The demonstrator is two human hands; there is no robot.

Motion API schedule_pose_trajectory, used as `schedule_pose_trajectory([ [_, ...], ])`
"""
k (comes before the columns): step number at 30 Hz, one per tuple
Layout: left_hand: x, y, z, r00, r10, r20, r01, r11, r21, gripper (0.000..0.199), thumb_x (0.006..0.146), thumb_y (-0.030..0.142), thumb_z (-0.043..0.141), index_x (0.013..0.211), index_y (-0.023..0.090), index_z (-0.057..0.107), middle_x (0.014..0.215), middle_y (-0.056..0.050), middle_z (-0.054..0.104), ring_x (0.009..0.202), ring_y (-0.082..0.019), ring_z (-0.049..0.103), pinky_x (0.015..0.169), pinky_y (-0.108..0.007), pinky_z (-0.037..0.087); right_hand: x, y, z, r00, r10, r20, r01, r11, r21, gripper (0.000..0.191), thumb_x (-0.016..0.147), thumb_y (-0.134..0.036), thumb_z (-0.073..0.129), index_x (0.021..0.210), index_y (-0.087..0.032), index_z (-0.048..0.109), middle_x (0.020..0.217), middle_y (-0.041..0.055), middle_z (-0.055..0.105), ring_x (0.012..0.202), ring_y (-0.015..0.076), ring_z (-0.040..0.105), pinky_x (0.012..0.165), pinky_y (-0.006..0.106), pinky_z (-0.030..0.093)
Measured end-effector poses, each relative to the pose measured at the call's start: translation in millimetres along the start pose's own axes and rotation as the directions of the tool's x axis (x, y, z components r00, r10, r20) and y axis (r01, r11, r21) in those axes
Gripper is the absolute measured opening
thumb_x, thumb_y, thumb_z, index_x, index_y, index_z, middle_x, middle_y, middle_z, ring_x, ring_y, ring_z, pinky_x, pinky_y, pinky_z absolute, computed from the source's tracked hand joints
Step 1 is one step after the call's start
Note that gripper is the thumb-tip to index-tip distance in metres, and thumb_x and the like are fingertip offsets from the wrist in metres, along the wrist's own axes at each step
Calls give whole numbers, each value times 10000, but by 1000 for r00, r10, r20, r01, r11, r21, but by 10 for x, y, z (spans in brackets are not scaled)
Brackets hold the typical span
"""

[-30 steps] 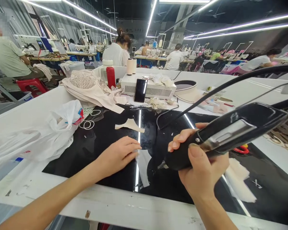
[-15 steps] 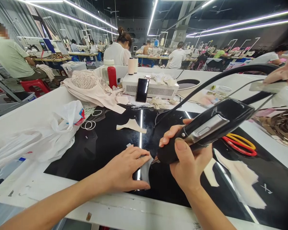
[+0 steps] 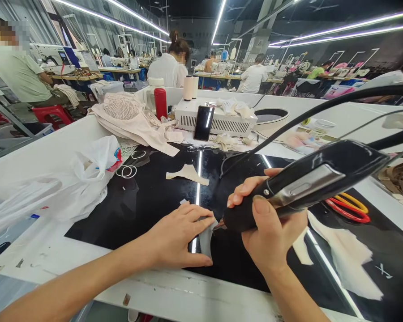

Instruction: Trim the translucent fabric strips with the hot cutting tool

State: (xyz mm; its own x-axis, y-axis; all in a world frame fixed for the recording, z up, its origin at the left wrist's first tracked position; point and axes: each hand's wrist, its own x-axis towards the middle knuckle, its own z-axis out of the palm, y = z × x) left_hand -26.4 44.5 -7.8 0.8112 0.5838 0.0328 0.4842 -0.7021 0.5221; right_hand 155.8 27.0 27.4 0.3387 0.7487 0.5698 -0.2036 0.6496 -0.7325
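My left hand (image 3: 184, 235) lies with fingers spread over a grey, curved, flat piece (image 3: 206, 239), pressing it on the black board; its far side is hidden under my fingers. My right hand (image 3: 272, 219) is wrapped round a black corded hand tool (image 3: 305, 179) with a silver plate along its side. The tool's narrow metal tip points left and meets the grey piece's right edge; whether it touches is hard to tell. Beyond my hands a cream curved fabric piece (image 3: 188, 174) lies flat. Right of my right hand are more cream fabric pieces (image 3: 345, 255).
On the black board (image 3: 147, 192) lie red and yellow rings (image 3: 351, 208). A white plastic bag (image 3: 87, 179) sits left. Behind stand a phone (image 3: 203, 123), a vented white box (image 3: 221, 123), a red bottle (image 3: 160, 103) and beige garments (image 3: 130, 118). The tool's cable (image 3: 309, 109) arches overhead right.
The tool's rear end has swung to the right and slightly down, its tip staying by the grey piece's edge. My left hand keeps its place on the piece. The whole view has shifted slightly.
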Motion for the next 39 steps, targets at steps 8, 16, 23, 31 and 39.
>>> schedule_pose_trajectory([
  [8,-22,7,-10,1000,9,-22,-9,1000,0,823,817,483,865,1515,201,533,1534,-124,550,1436,-353,487,1281,-627,266,-53,-57,29,1000,13,2,-13,1000,7,352,902,-292,786,1202,-265,604,852,-31,669,679,149,635,618,309,554],
  [16,-16,1,-2,998,35,-49,-36,999,-17,869,806,470,880,1551,250,491,1530,-119,553,1420,-357,496,1267,-626,282,-133,-82,25,999,39,18,-39,999,-18,349,900,-314,781,1194,-287,596,857,-28,642,667,163,623,613,333,553],
  [23,-17,-10,0,998,39,-41,-39,999,-13,866,807,482,875,1545,230,500,1546,-124,541,1422,-355,494,1270,-633,273,-137,-140,58,997,78,19,-78,997,10,349,892,-290,792,1189,-279,610,851,-28,658,677,152,631,615,320,566],
  [31,-13,-1,-22,999,31,-22,-31,1000,1,800,805,464,882,1500,251,547,1567,-110,528,1447,-354,470,1277,-635,252,-226,-279,44,996,86,-4,-86,996,20,382,842,-400,838,1139,-287,626,804,-24,625,617,155,587,546,306,541],
  [39,-18,-18,-5,998,38,-48,-39,999,-16,771,799,471,885,1474,268,573,1556,-112,540,1441,-362,481,1272,-645,251,-278,-250,22,996,68,51,-70,997,32,375,876,-364,811,1189,-284,620,833,-19,635,651,162,595,577,323,543],
])
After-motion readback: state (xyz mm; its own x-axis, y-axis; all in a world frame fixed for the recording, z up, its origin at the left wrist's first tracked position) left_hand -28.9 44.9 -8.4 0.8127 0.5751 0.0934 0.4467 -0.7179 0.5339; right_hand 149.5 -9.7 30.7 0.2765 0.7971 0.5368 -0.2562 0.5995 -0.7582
